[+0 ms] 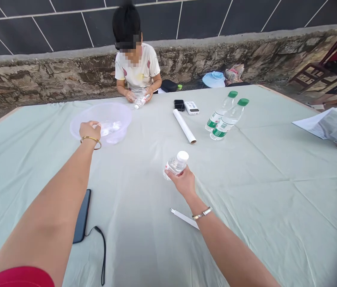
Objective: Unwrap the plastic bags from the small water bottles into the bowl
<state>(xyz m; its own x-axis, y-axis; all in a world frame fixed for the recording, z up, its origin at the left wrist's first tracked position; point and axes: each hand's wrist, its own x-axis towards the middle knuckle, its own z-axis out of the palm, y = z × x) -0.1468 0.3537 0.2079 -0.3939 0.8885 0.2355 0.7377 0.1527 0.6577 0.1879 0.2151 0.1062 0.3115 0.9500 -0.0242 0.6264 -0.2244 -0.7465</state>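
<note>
My right hand (184, 180) is wrapped round a small clear plastic bottle (172, 164) with a white cap, and the bottle leans a little to the right near the middle of the table. My left hand (89, 130) reaches over the rim of a pale translucent basin (77, 123) at the far left. Its fingers are bent together, and what they hold, if anything, I cannot make out. Beside those fingertips, clear and white crumpled-looking items (111, 126) lie in the basin. A gold bangle circles my left wrist and a metal bracelet my right.
Across the table a person (138, 65) handles another clear bottle (140, 102). Two green-capped water bottles (226, 122), a white roll (184, 126), a black phone (179, 105) and a white device (191, 107) lie ahead. Closer are a dark phone (82, 219) and a white knife-like tool (184, 218).
</note>
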